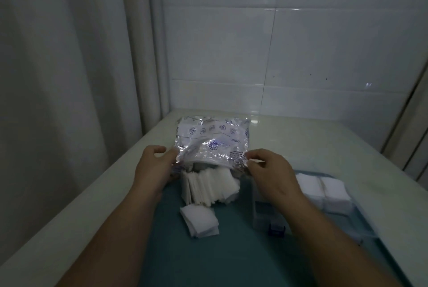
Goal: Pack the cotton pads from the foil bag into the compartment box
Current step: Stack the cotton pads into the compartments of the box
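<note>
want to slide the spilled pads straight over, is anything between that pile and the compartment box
Only the person's own right hand and forearm, which cross the gap between the spilled pads and the compartment box while pinching the foil bag. No other object shows on the mat there.

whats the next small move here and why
Probably draw the bag away so the pads come fully clear. The left hand and right hand each pinch a corner of its open mouth, and the pads lie half out on the mat. Then they can go to the box at right, which already holds some.
</note>
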Available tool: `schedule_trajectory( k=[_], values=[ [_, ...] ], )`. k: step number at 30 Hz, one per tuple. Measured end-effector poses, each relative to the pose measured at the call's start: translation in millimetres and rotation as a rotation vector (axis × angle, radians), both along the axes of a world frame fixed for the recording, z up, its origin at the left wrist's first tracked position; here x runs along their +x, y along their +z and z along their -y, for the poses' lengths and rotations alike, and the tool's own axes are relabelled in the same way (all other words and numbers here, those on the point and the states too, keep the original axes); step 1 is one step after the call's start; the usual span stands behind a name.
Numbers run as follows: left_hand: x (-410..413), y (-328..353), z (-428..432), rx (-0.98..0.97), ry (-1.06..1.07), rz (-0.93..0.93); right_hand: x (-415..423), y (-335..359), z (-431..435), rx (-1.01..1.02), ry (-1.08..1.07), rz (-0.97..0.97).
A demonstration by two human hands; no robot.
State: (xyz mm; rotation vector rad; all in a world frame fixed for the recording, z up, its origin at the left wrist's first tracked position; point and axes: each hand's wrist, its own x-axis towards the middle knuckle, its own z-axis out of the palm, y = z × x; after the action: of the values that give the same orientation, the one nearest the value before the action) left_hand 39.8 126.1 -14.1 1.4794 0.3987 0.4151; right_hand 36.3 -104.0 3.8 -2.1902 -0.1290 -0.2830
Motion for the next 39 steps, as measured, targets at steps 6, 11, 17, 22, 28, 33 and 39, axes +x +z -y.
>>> schedule_trajectory(
  k=[6,11,17,22,28,33,39],
  values=[
    [-6,2,-1,0.388,0.012,-0.102,4,-7,-2,-0.263,0.065,-0.095],
    [-8,2,-1,0.478,0.029,-0.144,3,-7,-4,-0.368,0.089,-0.053],
    [-10,7,-3,0.671,0.072,-0.101,1,-4,-1,-0.33,0.075,0.016],
    [-27,25,-2,0.92,-0.157,0.196,-7,4,1,-0.203,0.071,0.104],
    [-31,26,-9,1.233,-0.41,0.195,-20,11,-7,-0.244,0.143,0.221],
    [-28,20,-12,1.323,-0.378,0.152,-31,9,-20,-0.409,0.196,0.206],
    [-28,21,-11,1.343,-0.362,0.117,-36,3,-36,-0.557,0.176,0.232]
  ],
)
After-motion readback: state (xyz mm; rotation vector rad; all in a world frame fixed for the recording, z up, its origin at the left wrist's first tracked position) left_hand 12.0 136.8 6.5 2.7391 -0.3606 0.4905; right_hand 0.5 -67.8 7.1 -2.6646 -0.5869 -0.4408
